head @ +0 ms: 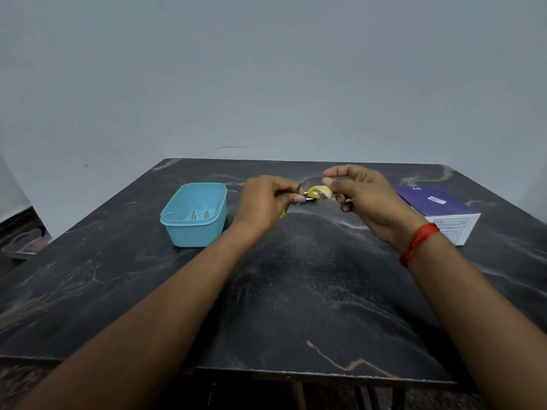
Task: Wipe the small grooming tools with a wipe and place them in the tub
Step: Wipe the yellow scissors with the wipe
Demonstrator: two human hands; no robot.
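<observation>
Above the middle of the table both my hands meet on a small yellow-handled tool (314,193), apparently scissors. My left hand (268,202) grips it, with a short metal part poking out by the thumb and a yellow bit showing under the palm. My right hand (362,199) pinches a small white wipe (325,195) against the tool's yellow loop. To the left stands the light blue tub (177,229), open, with two small metal tools (199,215) lying in it.
A purple and white box (438,208) lies at the table's right side. The dark marble-patterned table (296,291) ends at a plain wall behind. A red thread is tied around my right wrist. Sandals lie on the floor at far left.
</observation>
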